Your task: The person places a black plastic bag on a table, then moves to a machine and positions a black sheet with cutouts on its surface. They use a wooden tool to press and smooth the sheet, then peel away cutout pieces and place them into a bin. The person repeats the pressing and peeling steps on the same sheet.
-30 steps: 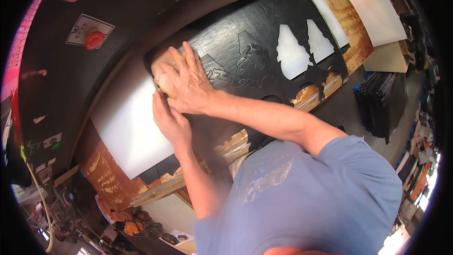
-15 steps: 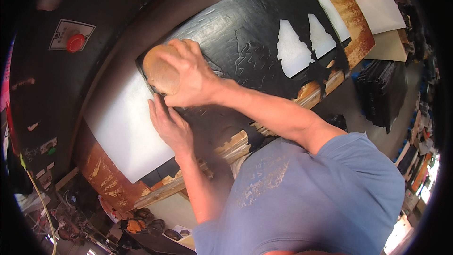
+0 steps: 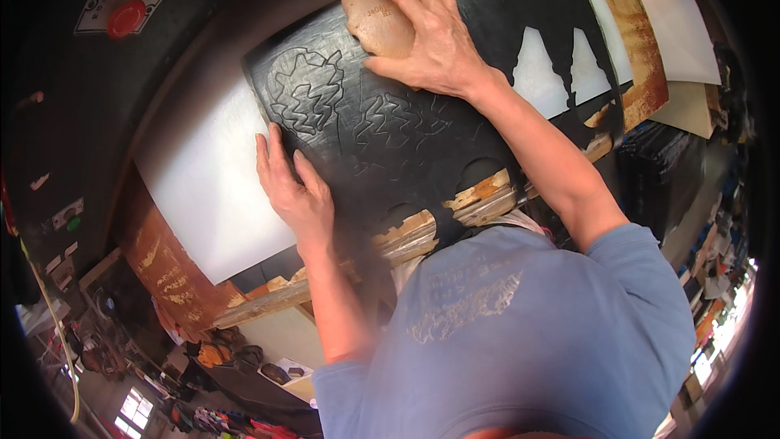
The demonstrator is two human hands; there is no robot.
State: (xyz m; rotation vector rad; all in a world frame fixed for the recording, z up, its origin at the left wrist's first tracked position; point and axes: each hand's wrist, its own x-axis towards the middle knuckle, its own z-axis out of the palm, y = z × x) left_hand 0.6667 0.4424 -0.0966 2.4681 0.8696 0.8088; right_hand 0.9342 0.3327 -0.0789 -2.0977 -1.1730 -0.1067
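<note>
My right hand (image 3: 439, 41) is spread over a tan, rounded block (image 3: 378, 16), gripping it by its edges on the far part of a black, leather-like sheet (image 3: 341, 146). Whatever lies under the block is hidden. My left hand (image 3: 301, 195) rests with fingers stretched out at the sheet's left edge, holding nothing. Zigzag outlines are marked in the sheet just beyond those fingertips, with more outlines to the right. Two pointed cut-outs farther right show the white board (image 3: 215, 203) beneath.
A brown, worn board (image 3: 166, 268) with a splintered front edge lies underneath. The dark machine body (image 3: 65, 122) rises at the left and carries a red push button (image 3: 126, 19). Pale sheets (image 3: 678, 32) sit at the far right.
My right hand has carried the tan block right and away from me, uncovering a zigzag outline. My left hand stays near the sheet's left edge.
</note>
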